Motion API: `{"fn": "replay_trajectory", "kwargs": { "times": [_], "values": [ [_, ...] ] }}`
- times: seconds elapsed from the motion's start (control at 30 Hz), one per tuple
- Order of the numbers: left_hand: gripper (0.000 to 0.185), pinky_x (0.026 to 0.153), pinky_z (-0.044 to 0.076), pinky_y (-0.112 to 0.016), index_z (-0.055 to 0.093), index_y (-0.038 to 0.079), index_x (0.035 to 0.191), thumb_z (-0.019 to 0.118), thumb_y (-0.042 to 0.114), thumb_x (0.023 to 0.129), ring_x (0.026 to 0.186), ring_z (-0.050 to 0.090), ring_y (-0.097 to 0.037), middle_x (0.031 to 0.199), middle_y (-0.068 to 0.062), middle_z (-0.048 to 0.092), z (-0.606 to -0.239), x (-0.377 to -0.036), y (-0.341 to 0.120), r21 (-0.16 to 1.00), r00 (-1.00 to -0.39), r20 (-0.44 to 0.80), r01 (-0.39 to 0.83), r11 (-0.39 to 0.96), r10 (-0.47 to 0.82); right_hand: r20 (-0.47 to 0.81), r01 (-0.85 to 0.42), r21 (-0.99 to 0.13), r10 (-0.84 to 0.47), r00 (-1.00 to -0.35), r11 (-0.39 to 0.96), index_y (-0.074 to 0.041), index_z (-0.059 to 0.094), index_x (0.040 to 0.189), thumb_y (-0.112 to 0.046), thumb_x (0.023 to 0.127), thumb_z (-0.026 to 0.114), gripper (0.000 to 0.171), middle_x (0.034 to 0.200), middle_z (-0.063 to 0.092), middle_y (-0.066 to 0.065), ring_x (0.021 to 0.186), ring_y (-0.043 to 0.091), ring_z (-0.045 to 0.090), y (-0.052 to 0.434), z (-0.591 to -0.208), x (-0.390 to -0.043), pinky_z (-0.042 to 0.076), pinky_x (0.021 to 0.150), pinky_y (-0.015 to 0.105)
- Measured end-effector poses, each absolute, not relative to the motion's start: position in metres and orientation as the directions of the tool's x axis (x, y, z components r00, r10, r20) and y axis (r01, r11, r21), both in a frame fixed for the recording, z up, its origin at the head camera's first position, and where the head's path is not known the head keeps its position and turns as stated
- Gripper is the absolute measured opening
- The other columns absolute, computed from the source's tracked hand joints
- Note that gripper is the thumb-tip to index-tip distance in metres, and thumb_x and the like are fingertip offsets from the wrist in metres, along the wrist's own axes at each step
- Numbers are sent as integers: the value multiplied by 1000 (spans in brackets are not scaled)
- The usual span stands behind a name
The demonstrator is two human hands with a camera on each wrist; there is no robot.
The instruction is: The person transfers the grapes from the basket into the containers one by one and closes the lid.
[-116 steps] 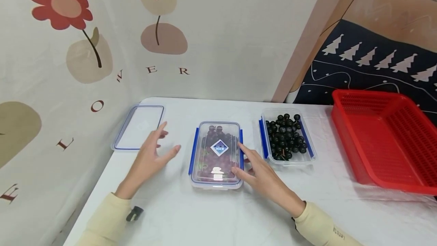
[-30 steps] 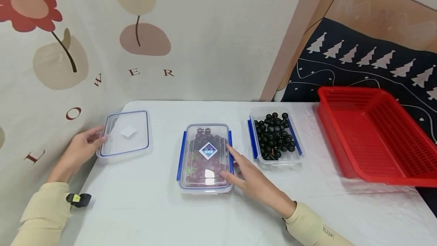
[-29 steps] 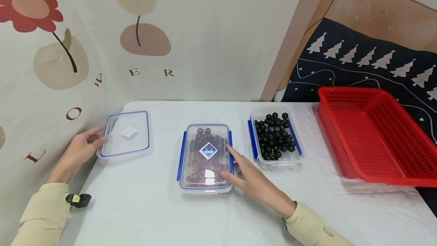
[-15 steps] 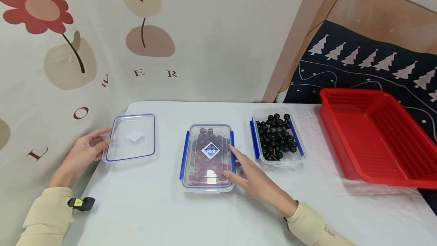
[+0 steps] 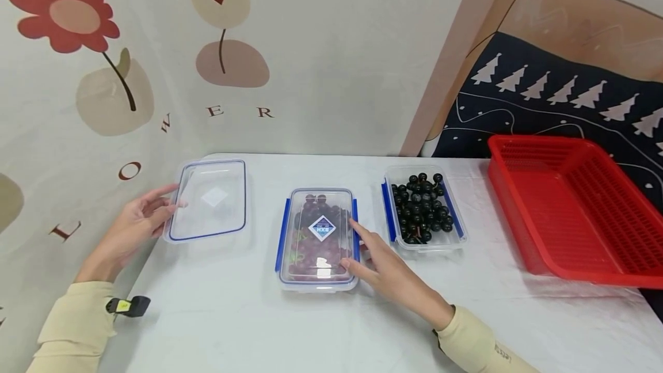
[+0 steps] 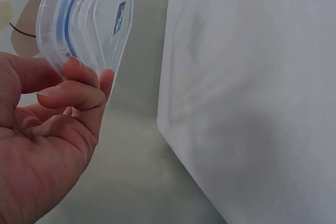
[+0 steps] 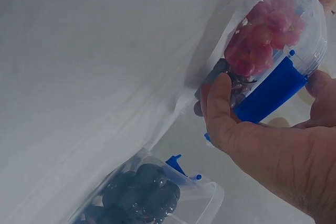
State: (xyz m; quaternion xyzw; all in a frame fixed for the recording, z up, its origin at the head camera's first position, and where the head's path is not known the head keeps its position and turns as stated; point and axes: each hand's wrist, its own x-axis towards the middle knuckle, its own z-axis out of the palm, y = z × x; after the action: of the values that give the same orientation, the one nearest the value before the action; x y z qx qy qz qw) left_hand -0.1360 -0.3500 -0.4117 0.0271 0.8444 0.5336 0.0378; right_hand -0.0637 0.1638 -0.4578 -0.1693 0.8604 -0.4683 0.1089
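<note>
A loose clear lid [image 5: 209, 200] with a blue seal is pinched at its left edge by the left hand [image 5: 132, 229] and tilted up above the white table [image 5: 248, 315] near its left edge. To its right, the right hand [image 5: 385, 272] rests relaxed fingers against the blue side clasp [image 7: 270, 94] of a closed box of red grapes [image 5: 317, 239]. Beyond stand an open box of dark grapes [image 5: 423, 209] and a red basket [image 5: 575, 212].

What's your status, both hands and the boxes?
Left hand pinches loose lid, lifted. Right hand fingers on lidded grape box blue clip. Black-grape box uncovered. Path clear.
</note>
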Motion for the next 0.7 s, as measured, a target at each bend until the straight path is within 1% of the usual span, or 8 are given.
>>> {"fn": "replay_trajectory", "kwargs": {
  "times": [0.07, 0.2, 0.37, 0.43, 0.5, 0.6, 0.7],
  "values": [
    [48, 65, 49, -21, 53, 22, 161, 61, 16, 114, 82, 59, -9, 111, 1, 63, -408, -135, -347, 903, -996, -31, 10, 431, 87, -34, -184, -841, -389, -921, 509, -28, 22, 177, -49, 109, 67, 85, 154, 51, 10, 120, 20, 60, 164, -457, -63, 55, 97, 47],
    [49, 65, 50, -20, 52, 21, 161, 63, 16, 113, 81, 60, -9, 112, 1, 65, -403, -133, -340, 910, -995, -39, 2, 414, 91, -47, -167, -842, -379, -924, 513, -30, 23, 176, -50, 109, 67, 83, 155, 50, 10, 119, 20, 60, 164, -456, -61, 55, 96, 48],
    [48, 61, 48, -19, 55, 22, 158, 64, 11, 112, 75, 59, -7, 111, 5, 68, -399, -132, -333, 941, -994, -32, 5, 340, 106, -52, -156, -839, -363, -930, 521, -31, 25, 176, -49, 109, 67, 81, 160, 48, 10, 126, 22, 60, 165, -453, -59, 55, 98, 51],
    [48, 61, 48, -19, 55, 21, 157, 65, 10, 111, 76, 61, -6, 112, 4, 70, -397, -132, -331, 951, -993, -29, 6, 310, 111, -49, -159, -838, -361, -931, 523, -31, 26, 176, -48, 109, 67, 80, 160, 47, 11, 128, 24, 60, 165, -453, -59, 55, 99, 52],
    [50, 62, 49, -19, 53, 19, 159, 65, 11, 111, 78, 63, -6, 114, 6, 72, -395, -132, -329, 948, -993, -27, 13, 319, 118, -46, -161, -836, -361, -931, 524, -30, 26, 176, -47, 109, 67, 79, 161, 47, 12, 129, 25, 60, 165, -453, -59, 56, 100, 52],
    [51, 59, 47, -21, 50, 15, 161, 64, 11, 112, 73, 61, -8, 115, 7, 73, -392, -131, -323, 936, -990, -17, 33, 350, 138, -46, -161, -836, -360, -932, 525, -29, 27, 175, -45, 110, 67, 79, 161, 47, 12, 130, 26, 60, 166, -453, -59, 55, 101, 51],
    [49, 54, 41, -25, 51, 15, 160, 62, 9, 112, 64, 53, -10, 113, 8, 75, -390, -130, -315, 928, -988, -3, 55, 369, 156, -49, -156, -841, -359, -932, 519, -29, 27, 175, -45, 110, 67, 78, 162, 46, 12, 131, 26, 59, 166, -453, -59, 55, 101, 50]
  ]
}}
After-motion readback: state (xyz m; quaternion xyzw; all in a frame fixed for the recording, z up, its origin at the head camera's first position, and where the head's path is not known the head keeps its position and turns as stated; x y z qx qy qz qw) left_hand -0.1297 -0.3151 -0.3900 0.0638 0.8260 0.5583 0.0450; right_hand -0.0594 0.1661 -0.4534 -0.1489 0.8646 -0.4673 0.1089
